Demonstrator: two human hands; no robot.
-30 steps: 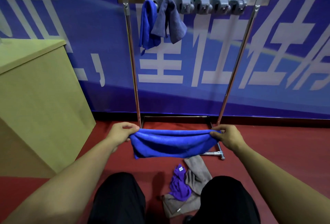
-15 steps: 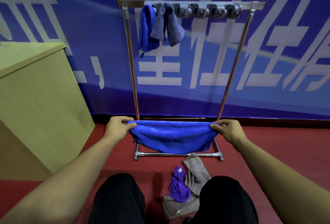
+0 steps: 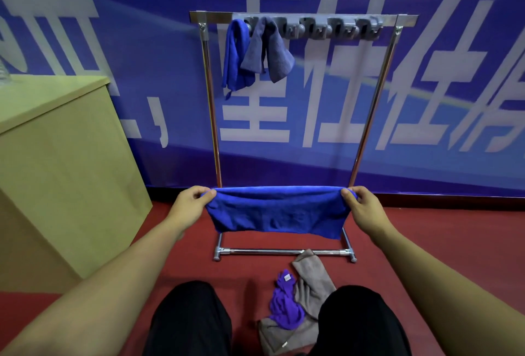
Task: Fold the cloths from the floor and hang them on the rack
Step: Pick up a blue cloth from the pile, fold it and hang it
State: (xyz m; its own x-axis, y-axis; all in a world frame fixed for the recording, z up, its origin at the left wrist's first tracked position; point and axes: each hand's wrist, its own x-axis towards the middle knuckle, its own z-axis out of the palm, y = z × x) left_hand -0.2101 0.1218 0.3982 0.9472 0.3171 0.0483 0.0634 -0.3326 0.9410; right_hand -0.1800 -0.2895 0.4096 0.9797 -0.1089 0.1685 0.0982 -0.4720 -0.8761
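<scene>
While stretched between hands (image 3: 360, 208), blue cloth (image 3: 277, 213).

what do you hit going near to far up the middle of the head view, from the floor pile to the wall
purple cloth on the grey-brown cloth → rack's bottom bar → blue cloth held between left hand and right hand → two cloths hanging on the rack → banner wall

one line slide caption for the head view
Both hands, left hand and right hand, stretch a blue cloth before the rack.
</scene>
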